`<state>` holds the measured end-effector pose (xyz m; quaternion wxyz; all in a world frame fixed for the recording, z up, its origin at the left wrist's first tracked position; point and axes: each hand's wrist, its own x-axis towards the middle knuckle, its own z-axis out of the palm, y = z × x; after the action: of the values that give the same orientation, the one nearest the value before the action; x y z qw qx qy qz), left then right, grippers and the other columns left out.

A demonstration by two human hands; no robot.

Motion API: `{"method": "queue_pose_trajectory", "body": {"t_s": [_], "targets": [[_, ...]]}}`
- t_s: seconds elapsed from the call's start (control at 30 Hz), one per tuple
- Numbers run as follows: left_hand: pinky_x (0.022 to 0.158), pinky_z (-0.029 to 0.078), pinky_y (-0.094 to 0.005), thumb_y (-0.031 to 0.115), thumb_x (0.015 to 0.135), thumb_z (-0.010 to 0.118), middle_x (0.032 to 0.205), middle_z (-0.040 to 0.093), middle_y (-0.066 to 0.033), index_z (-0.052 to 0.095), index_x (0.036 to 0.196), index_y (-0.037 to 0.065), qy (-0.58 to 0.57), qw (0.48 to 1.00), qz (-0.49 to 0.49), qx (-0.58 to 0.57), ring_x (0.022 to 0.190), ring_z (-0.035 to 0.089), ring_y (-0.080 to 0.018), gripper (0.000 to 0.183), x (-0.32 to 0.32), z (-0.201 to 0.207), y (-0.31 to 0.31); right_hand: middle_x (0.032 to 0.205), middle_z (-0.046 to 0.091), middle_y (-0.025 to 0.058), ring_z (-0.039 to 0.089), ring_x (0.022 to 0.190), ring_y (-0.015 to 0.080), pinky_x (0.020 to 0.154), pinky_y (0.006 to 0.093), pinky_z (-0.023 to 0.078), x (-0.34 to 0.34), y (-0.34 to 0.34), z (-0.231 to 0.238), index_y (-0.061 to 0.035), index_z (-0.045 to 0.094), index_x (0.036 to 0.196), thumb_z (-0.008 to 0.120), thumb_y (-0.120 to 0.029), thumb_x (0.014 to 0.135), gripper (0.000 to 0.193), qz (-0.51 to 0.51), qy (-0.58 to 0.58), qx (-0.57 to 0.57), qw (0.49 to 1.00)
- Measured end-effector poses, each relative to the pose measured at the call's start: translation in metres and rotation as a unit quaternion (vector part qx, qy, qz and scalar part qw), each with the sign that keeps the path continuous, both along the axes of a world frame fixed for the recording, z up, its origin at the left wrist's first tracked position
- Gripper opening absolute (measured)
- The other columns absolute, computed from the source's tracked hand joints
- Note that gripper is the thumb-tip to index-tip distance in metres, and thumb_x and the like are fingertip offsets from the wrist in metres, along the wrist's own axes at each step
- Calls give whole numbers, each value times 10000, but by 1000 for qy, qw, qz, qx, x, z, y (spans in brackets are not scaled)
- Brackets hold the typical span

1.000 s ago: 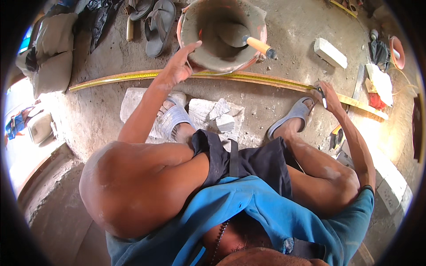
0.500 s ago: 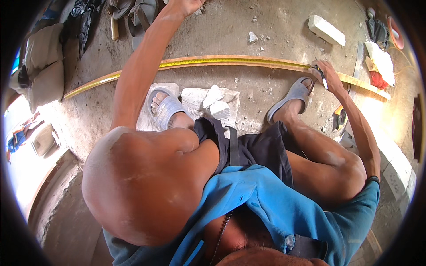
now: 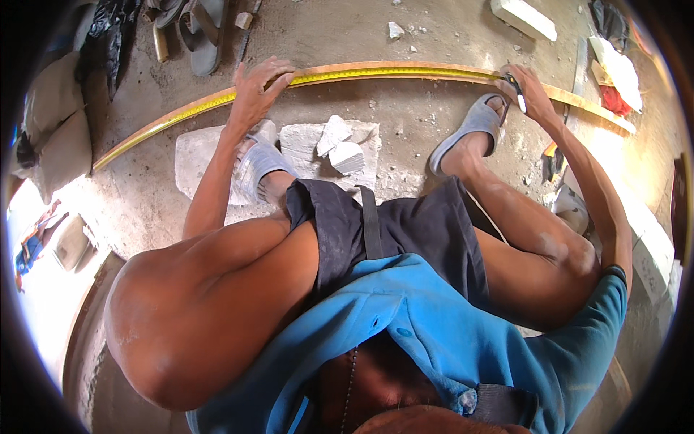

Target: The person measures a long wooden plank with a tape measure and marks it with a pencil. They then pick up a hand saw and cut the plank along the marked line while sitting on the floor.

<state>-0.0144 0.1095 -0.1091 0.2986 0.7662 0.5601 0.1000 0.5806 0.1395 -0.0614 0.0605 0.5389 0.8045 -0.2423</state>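
Observation:
A long, narrow wooden strip [image 3: 405,66] lies across the floor ahead of me, looking bowed in this view. The yellow blade of a tape measure [image 3: 347,74] runs along it. My left hand [image 3: 254,92] is over the strip left of the middle, its thumb apart from the fingers; the fingertips touch or nearly touch the strip. My right hand [image 3: 531,92] is closed at the blade's right end, by the strip. From its fingers sticks a slim black-and-white pen-like thing [image 3: 518,97]. What else this hand grips is hidden.
My sandalled feet stand near the strip. Between them, broken white pieces [image 3: 345,155] lie on a pale slab [image 3: 296,137]. A white block [image 3: 524,19] lies far right, loose sandals [image 3: 202,36] far left, and filled sacks [image 3: 61,123] at the left edge.
My left hand has come back from beyond the strip to above it. My right hand stays at the blade's right end. The view has shifted slightly.

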Motion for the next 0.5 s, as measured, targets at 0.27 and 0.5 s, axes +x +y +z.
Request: {"method": "queue_pose_trajectory", "body": {"t_s": [0.27,0.5], "targets": [[1210,108,-528,436,1003,594,1246,707,-15,729,1169,182,-9,998,25,54,1286,576,-197,332,13,1,-6,1455,516,182,473,1319,424,1088,536,394,-19,-22,14,-89,495,1399,602,-488,977,591,-8,-116,67,991],[1186,151,-527,518,994,565,1161,724,-32,728,1140,178,1,999,33,36,1164,633,-214,404,12,-7,-2,1385,551,173,518,1237,395,1063,493,430,-81,-32,-10,-99,498,1412,555,-390,1023,489,105,-71,175,976]]}}
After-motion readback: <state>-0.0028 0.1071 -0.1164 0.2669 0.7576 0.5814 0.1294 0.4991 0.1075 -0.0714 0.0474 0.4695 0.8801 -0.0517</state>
